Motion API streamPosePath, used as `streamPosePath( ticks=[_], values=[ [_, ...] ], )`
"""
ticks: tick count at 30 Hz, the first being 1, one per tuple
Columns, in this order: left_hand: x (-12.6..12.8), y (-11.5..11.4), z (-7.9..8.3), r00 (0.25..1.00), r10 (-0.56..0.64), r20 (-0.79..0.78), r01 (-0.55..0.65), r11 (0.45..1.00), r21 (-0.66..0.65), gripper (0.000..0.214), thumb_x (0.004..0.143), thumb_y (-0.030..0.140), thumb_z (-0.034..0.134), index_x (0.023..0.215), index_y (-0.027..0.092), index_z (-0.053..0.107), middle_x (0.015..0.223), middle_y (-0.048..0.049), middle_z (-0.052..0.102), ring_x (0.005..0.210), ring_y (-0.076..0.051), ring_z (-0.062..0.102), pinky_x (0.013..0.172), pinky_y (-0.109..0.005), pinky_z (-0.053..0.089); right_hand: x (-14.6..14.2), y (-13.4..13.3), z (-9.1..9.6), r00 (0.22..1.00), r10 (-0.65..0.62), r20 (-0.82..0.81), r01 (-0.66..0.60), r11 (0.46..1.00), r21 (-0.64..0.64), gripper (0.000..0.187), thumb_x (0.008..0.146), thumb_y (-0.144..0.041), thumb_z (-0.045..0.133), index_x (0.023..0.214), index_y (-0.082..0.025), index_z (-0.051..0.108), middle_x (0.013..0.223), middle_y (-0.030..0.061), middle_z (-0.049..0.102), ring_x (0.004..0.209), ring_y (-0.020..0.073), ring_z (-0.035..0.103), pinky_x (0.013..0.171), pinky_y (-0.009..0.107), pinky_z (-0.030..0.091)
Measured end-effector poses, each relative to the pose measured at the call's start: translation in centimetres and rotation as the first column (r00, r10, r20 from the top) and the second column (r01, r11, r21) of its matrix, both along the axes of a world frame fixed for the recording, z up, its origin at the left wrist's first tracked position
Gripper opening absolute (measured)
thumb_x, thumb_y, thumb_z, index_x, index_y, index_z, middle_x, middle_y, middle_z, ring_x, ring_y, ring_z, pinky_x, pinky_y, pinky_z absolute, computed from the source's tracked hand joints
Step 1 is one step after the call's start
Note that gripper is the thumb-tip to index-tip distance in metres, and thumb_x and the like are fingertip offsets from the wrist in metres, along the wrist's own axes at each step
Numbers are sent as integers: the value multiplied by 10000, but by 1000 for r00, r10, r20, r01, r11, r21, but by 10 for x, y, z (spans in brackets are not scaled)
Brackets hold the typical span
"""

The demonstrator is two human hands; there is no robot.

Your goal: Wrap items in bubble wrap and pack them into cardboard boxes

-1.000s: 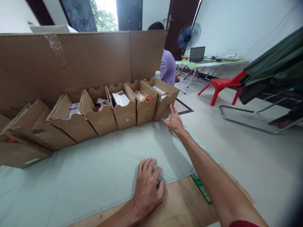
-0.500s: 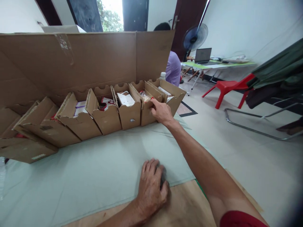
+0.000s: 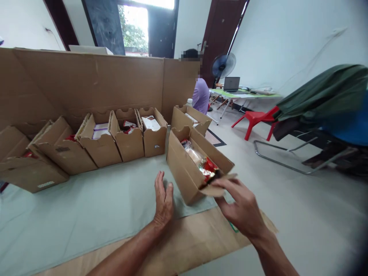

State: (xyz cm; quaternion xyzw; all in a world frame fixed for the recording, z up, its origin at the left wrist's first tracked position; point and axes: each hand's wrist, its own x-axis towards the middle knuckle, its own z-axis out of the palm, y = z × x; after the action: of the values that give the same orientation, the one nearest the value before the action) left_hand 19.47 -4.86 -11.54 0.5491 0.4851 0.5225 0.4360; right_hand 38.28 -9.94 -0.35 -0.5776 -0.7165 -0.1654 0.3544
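Note:
A narrow brown cardboard box stands at an angle near the front of the cloth-covered table, apart from the row behind it. Inside lie a clear wrapped packet and a shiny red and gold packet. My right hand pinches the front edge of this box, thumb below and fingers over the cardboard. To the left of the box, my left hand hovers over the cloth with its fingers apart, holding nothing and not touching the cardboard.
Several similar boxes stand in a row before a tall cardboard panel. Another box sits behind the pulled-out one. Beyond are a person in purple, a fan, a laptop and a red stool.
The box with the red packet has come out of the row toward me, gripped by my right hand. My left hand has risen from the table and opened.

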Motion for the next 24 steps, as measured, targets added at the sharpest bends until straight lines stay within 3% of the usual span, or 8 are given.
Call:
streamPosePath(
  ticks=[3, 5, 9, 11, 13, 16, 20, 24],
  values=[
    [-4, 2, 9, 998, -23, 52, 25, 999, -23, 609, 959, 437, 463, 1501, 170, 388, 1630, -165, 349, 1540, -280, 294, 1285, -459, 201, 17, -77, -8, 997, 64, -46, -64, 998, 12, 241, 862, -148, 588, 1063, -262, 656, 867, 21, 736, 775, 212, 687, 704, 310, 533],
    [-5, 2, 18, 994, -56, 92, 62, 996, -59, 664, 918, 401, 522, 1526, 195, 354, 1653, -146, 320, 1549, -279, 277, 1276, -464, 227, 26, -121, -18, 987, -40, -153, 42, 999, 6, 379, 878, -192, 620, 1247, -272, 621, 1023, 50, 740, 849, 222, 710, 755, 326, 563],
    [-5, 3, 37, 962, -199, 187, 210, 977, -41, 759, 715, 217, 602, 1459, 215, 450, 1562, -122, 476, 1470, -303, 413, 1213, -477, 341, 30, -167, -42, 870, -244, -429, 220, 970, -105, 822, 903, -345, 657, 1612, -245, 253, 1372, 134, 659, 1091, 281, 705, 943, 419, 568],
    [-5, 4, 45, 933, -299, 202, 307, 952, -11, 707, 632, 171, 568, 1339, 188, 554, 1395, -117, 623, 1344, -307, 537, 1155, -477, 405, 25, -166, -51, 831, -328, -450, 246, 941, -231, 812, 884, -463, 664, 1584, -222, 328, 1406, 150, 641, 1130, 315, 693, 952, 450, 570],
    [-9, 1, 52, 918, -345, 194, 354, 935, -14, 651, 600, 165, 543, 1248, 174, 604, 1271, -105, 685, 1240, -302, 597, 1095, -471, 455, 17, -152, -57, 810, -403, -426, 286, 906, -312, 731, 831, -585, 672, 1431, -188, 538, 1335, 154, 684, 1150, 357, 680, 956, 478, 568],
    [-25, -11, 57, 924, -318, 213, 331, 943, -29, 659, 613, 170, 550, 1270, 176, 592, 1281, -106, 678, 1234, -299, 595, 1033, -442, 494, -1, -125, -61, 778, -435, -453, 316, 894, -316, 601, 785, -676, 655, 1132, -188, 711, 1095, 131, 773, 1114, 379, 691, 953, 488, 568],
    [-64, -30, 56, 934, -223, 280, 240, 970, -30, 626, 676, 189, 597, 1301, 198, 566, 1363, -105, 635, 1289, -287, 570, 998, -390, 514, -26, -96, -56, 795, -330, -510, 215, 938, -271, 544, 766, -651, 696, 1063, -197, 742, 1072, 124, 789, 1099, 369, 701, 985, 490, 551],
    [-109, -30, 54, 957, -55, 284, 63, 998, -20, 541, 729, 218, 629, 1268, 204, 576, 1342, -95, 638, 1259, -263, 592, 999, -371, 519, -50, -52, -42, 843, -157, -514, -9, 952, -306, 447, 780, -572, 718, 1020, -195, 752, 1087, 130, 780, 1097, 360, 691, 1004, 492, 534]
  ],
)
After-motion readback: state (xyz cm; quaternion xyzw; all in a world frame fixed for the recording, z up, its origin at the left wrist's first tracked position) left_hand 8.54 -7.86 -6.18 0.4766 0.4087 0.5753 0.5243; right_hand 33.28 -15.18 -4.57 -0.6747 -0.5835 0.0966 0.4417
